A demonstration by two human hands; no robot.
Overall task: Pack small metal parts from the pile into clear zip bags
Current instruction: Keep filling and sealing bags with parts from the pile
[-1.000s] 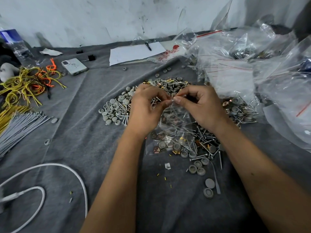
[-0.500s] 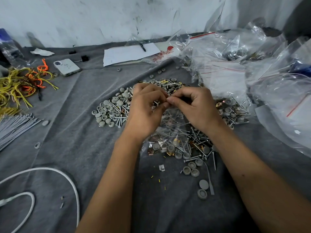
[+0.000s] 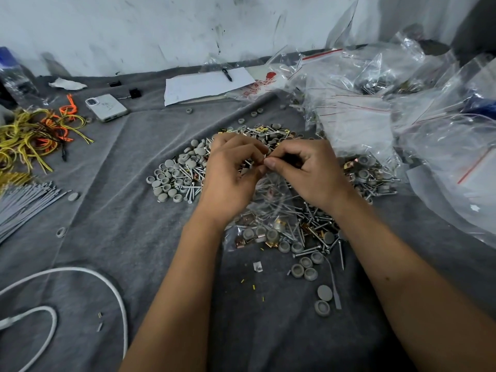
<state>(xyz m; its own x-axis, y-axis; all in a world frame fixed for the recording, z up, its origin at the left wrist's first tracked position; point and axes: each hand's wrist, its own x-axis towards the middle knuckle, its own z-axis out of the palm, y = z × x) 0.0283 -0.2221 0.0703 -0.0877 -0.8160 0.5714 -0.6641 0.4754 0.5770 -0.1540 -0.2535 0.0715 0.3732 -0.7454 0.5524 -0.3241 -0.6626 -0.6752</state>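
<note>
A grey cloth (image 3: 112, 237) covers the worktop, which runs back to a scuffed white wall (image 3: 161, 28) beyond the fingers. Left of the fingers lies open cloth out to the phone (image 3: 106, 107) and yellow wires (image 3: 24, 140), while heaped plastic bags (image 3: 402, 108) crowd their right. The left hand (image 3: 230, 178) and right hand (image 3: 308, 173) pinch the top edge of a clear zip bag (image 3: 271, 210), which hangs below the fingers holding screws and caps, over the pile of parts (image 3: 182, 173).
</note>
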